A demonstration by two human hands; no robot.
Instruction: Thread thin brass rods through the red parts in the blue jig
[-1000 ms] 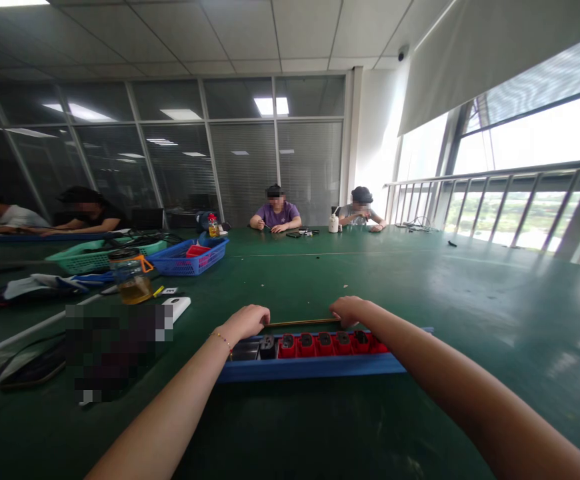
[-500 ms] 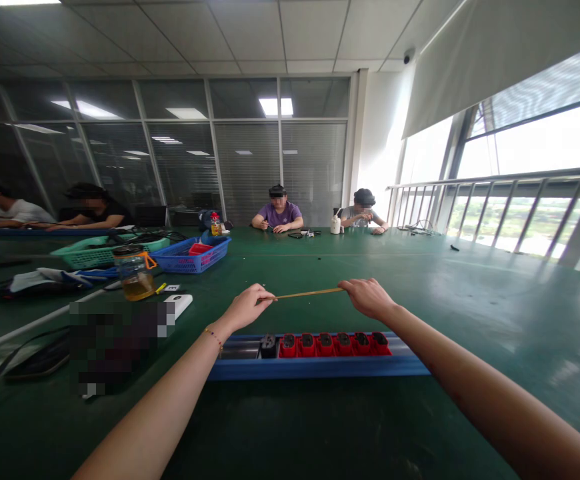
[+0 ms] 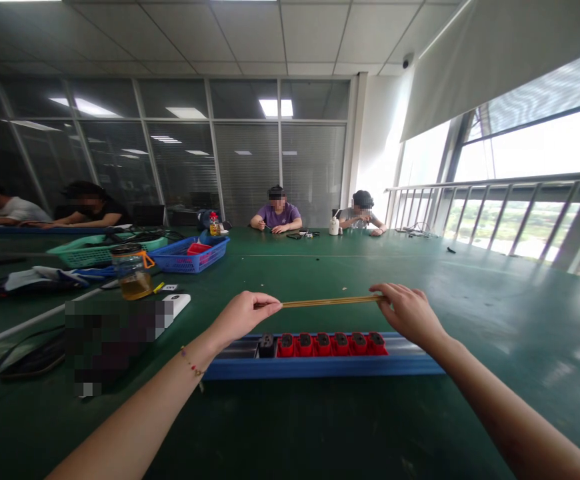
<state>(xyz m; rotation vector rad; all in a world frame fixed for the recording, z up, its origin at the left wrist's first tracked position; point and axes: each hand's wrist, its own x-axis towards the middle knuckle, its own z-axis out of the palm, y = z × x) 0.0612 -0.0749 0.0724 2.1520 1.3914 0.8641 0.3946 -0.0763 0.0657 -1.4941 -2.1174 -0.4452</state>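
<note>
Thin yellowish strips (image 3: 330, 302) stretch nearly level between my two hands, above the far side of a long blue tray (image 3: 320, 368). My left hand (image 3: 250, 313) pinches their left end between thumb and fingers. At the right end, my right hand (image 3: 405, 307) grips them with its fingertips. Several red pieces with dark tops (image 3: 323, 344) stand in a row in the tray, with one black piece (image 3: 267, 345) at the left of the row. Bare metal-like strip shows inside the tray on both sides of the row.
Left on the green table (image 3: 280, 427) are a jar (image 3: 134, 273), a blue basket (image 3: 190, 259), a green basket (image 3: 105, 250), a white device (image 3: 175, 310) and a dark pouch. Across the table sit a person in purple (image 3: 277, 215) and another person (image 3: 363, 215); two more are at far left.
My right hand has moved right and its fingers have shifted on the strips. More length shows between my hands, and the strips now look separate. My left hand has moved slightly down.
</note>
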